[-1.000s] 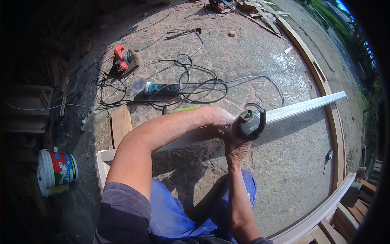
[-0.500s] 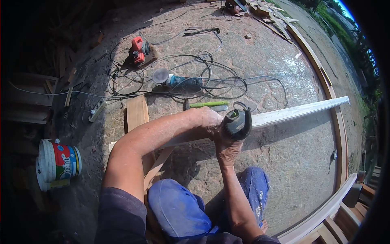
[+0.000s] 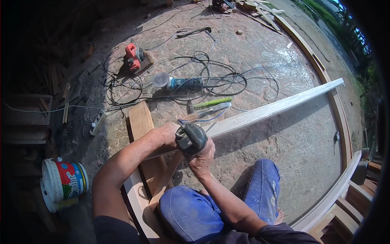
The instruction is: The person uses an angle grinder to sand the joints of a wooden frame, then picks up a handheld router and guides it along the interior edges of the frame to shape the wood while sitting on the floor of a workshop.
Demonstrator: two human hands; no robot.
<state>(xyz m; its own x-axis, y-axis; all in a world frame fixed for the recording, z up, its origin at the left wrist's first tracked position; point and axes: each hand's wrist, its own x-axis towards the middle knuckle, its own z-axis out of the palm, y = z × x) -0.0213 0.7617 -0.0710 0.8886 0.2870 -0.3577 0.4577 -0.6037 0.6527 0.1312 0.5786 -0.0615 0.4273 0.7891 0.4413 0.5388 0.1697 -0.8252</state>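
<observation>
A dark, rounded corded power tool [image 3: 194,139] sits on a long pale timber beam [image 3: 260,115]; its underside is hidden, so its exact kind does not show. My right hand [image 3: 203,158] is wrapped round its near side. My left hand [image 3: 167,133] is closed against its left side, with the fingers mostly out of sight. Leftward, the beam passes under my hands and rests over a wooden board [image 3: 141,118]. Just beyond the beam lie a green-handled hammer [image 3: 213,102] and a pale-handled tool [image 3: 221,107].
A blue angle grinder [image 3: 185,83] with a round disc and a red power tool [image 3: 133,57] lie among tangled cords. At left are a power strip [image 3: 98,122] and a paint bucket [image 3: 67,181]. Long timber [image 3: 342,130] edges the right side.
Both hands and the power tool have moved left along the beam, toward the wooden board. My view has also shifted slightly. Pale dust now shows on my right trouser leg.
</observation>
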